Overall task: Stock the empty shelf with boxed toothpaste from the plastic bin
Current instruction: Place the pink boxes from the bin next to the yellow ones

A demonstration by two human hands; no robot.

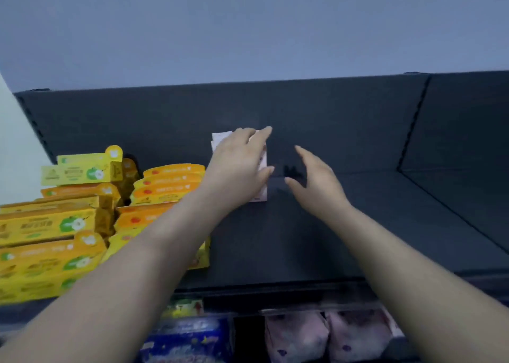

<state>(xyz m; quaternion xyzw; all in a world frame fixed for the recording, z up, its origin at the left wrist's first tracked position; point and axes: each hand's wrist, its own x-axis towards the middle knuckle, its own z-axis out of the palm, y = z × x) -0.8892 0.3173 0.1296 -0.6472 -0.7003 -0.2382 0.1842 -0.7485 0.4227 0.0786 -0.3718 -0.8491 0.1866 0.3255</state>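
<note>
Head view: left hand (239, 167) rests on white toothpaste box (219, 140), fingers straight, mid-shelf (358, 225) by back edge; possibly two boxes, unclear. Right hand (316, 182) just beside, fingers wide, empty. Yellow boxes (55, 225) stacked at left end.

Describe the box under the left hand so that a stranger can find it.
Look at the dark shelf: yellow and orange boxes crowd its left end. To their right, near the middle, one pale box sits alone under the left hand. It is the only whitish one on this shelf, apart from the coloured stacks.
</note>
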